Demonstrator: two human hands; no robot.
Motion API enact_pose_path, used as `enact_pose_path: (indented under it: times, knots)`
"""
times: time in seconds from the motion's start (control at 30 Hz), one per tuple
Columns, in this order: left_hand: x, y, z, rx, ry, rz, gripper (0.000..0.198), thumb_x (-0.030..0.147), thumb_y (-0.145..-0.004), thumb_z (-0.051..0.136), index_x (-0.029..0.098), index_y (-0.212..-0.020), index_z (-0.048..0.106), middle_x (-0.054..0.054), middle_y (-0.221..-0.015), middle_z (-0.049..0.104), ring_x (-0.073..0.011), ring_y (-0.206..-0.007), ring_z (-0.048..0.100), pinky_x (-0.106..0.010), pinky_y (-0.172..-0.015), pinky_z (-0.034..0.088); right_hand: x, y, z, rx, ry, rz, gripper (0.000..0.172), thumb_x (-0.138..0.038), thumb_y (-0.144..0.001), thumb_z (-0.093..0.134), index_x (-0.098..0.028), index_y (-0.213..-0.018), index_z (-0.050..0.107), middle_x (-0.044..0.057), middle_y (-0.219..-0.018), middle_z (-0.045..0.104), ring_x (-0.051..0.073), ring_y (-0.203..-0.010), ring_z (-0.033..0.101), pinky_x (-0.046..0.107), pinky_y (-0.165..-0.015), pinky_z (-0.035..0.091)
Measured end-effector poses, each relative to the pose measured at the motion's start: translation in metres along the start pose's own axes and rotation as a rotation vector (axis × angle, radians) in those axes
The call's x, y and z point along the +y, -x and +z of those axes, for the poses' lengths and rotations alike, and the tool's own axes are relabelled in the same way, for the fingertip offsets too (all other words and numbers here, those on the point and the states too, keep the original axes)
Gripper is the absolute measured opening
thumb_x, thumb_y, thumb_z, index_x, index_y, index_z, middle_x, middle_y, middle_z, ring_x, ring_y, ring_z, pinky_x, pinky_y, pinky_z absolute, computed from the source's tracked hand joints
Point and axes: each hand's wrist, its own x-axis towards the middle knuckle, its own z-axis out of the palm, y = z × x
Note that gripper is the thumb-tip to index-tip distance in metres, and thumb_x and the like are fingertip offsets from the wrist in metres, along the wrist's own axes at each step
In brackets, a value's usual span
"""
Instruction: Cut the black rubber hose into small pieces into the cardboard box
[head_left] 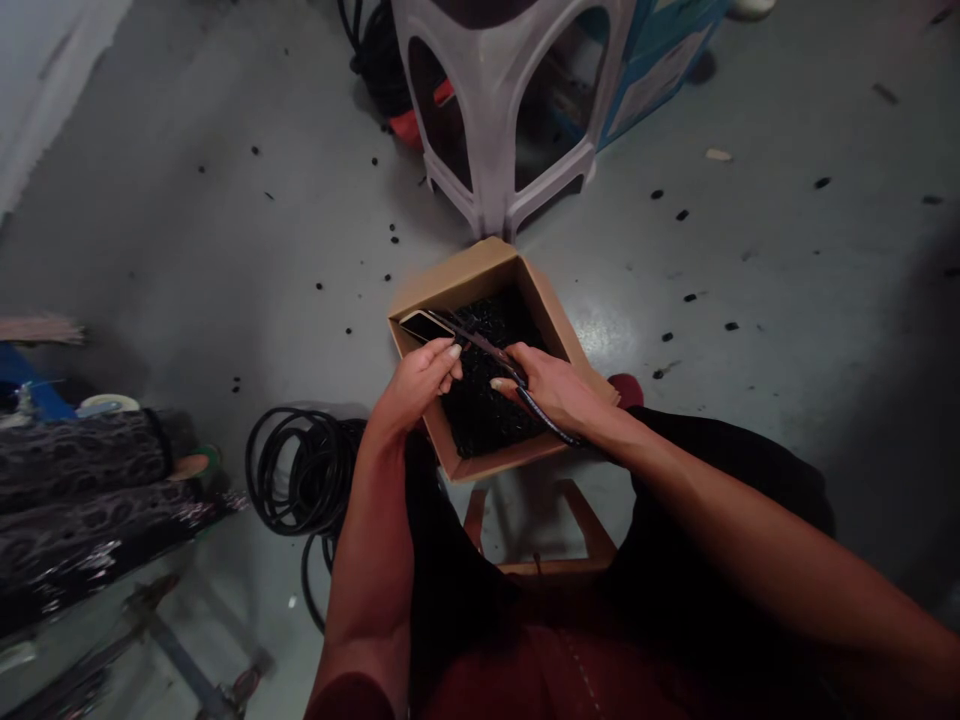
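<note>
My right hand (544, 380) grips a long dark hand tool (487, 347), possibly pliers or scissors. One dark handle (547, 418) extends back below the palm, and the narrow front part points up and left. Close to that front part, my left hand (426, 385) is closed in a pinch, with thumb and fingertips together. What sits in the pinch is too small and dark to name. Both hands are above an open cardboard box (559, 310) holding many small shiny black pieces (487, 410). A flat dark piece with a pale edge (425, 325) leans in the box's upper left corner.
A grey plastic stool (491, 130) stands just beyond the box, with a blue carton (660, 70) behind it. Coiled black cable (300, 470) lies at left, near dark patterned rolls (82, 450). Small black bits (690, 297) are scattered over the grey floor (300, 230).
</note>
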Motion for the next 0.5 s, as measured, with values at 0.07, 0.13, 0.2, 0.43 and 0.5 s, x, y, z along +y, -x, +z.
enact_pose_path:
  times: [0.07, 0.13, 0.2, 0.43, 0.5]
  knots:
    - [-0.001, -0.001, -0.001, 0.018, -0.032, 0.003, 0.031, 0.043, -0.09, 0.047, 0.016, -0.08, 0.057, 0.001, -0.071, 0.054, -0.0084, -0.057, 0.043, -0.022, -0.057, 0.036, -0.001, 0.001, -0.001, -0.015, -0.028, -0.001, 0.029, -0.046, -0.092, 0.045, -0.021, -0.105, 0.048, 0.009, -0.1, 0.061, 0.022, -0.084, 0.057, 0.031, -0.07, 0.038]
    - [-0.001, -0.002, -0.001, 0.048, -0.09, -0.001, 0.031, 0.042, -0.089, 0.048, 0.015, -0.085, 0.062, 0.0, -0.071, 0.058, -0.0087, -0.057, 0.046, -0.022, -0.058, 0.038, -0.002, 0.001, -0.002, -0.034, -0.051, 0.01, 0.03, -0.046, -0.091, 0.045, -0.02, -0.106, 0.048, 0.009, -0.101, 0.061, 0.022, -0.086, 0.058, 0.032, -0.071, 0.039]
    - [0.001, -0.002, 0.0, 0.083, -0.157, -0.018, 0.033, 0.041, -0.088, 0.048, 0.014, -0.094, 0.066, -0.001, -0.073, 0.062, -0.0096, -0.058, 0.049, -0.023, -0.06, 0.04, -0.003, 0.002, -0.003, -0.052, -0.068, 0.024, 0.031, -0.047, -0.091, 0.045, -0.02, -0.105, 0.049, 0.009, -0.101, 0.061, 0.022, -0.085, 0.058, 0.032, -0.071, 0.039]
    - [0.003, -0.004, 0.01, 0.191, -0.437, 0.009, 0.03, 0.029, -0.088, 0.053, 0.018, -0.109, 0.071, -0.007, -0.109, 0.072, -0.0217, -0.099, 0.065, -0.032, -0.088, 0.046, -0.005, 0.002, -0.014, -0.115, -0.017, 0.091, 0.036, -0.051, -0.09, 0.048, -0.018, -0.104, 0.05, 0.013, -0.104, 0.062, 0.025, -0.09, 0.059, 0.033, -0.071, 0.04]
    - [0.002, -0.006, 0.016, 0.222, -0.524, 0.004, 0.031, 0.029, -0.089, 0.053, 0.018, -0.112, 0.071, -0.008, -0.113, 0.071, -0.0239, -0.105, 0.064, -0.033, -0.091, 0.045, -0.004, 0.002, -0.015, -0.123, 0.009, 0.11, 0.037, -0.052, -0.09, 0.047, -0.018, -0.105, 0.05, 0.014, -0.107, 0.062, 0.028, -0.093, 0.059, 0.035, -0.074, 0.04]
